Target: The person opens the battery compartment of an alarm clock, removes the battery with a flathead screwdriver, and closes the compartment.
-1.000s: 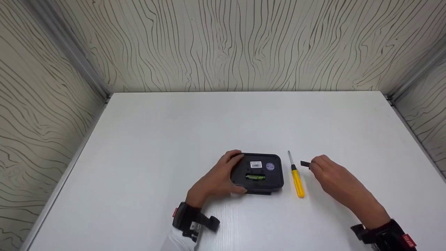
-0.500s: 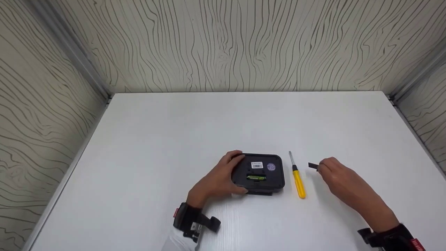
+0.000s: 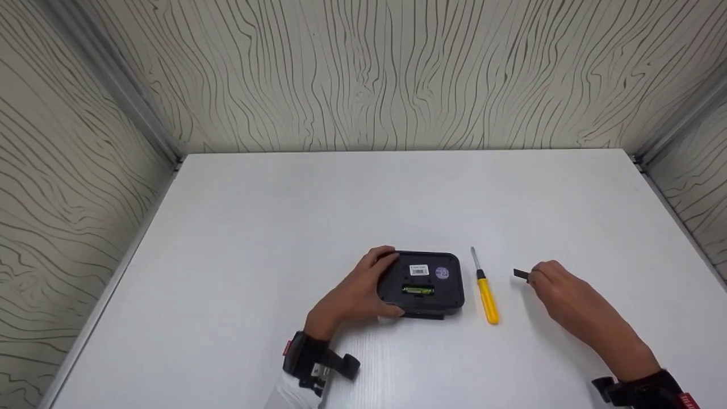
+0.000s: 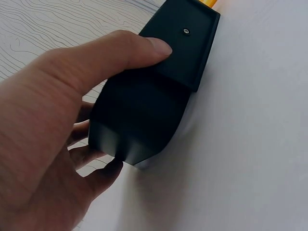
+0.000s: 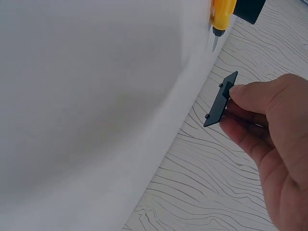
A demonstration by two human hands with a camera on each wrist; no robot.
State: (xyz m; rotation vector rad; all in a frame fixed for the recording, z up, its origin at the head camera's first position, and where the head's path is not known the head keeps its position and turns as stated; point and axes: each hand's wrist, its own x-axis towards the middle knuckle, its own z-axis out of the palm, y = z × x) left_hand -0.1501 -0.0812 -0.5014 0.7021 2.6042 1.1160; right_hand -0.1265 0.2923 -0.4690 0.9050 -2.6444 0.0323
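A black box-shaped device (image 3: 392,284) sits on the table with its back face up. That face bears a white barcode label (image 3: 419,270), a round purple sticker (image 3: 442,273) and an uncovered slot holding a green battery (image 3: 418,290). My left hand (image 3: 355,289) grips the device's left end, thumb on the near side and fingers round the far side; the left wrist view shows the thumb near a small screw (image 4: 186,31). Between thumb and fingers, my right hand (image 3: 573,292) pinches a small black battery cover (image 5: 222,100) with two little tabs along one edge, right of the device.
A screwdriver (image 3: 487,298) with a yellow handle lies between the device and my right hand, its metal tip pointing away. The white table (image 3: 363,193) ends at a wood-patterned wall (image 3: 363,74) at the back, with matching panels at both sides.
My right hand has moved to the right, away from the screwdriver and slightly nearer to me, carrying the battery cover. The left hand and the device have stayed in place.
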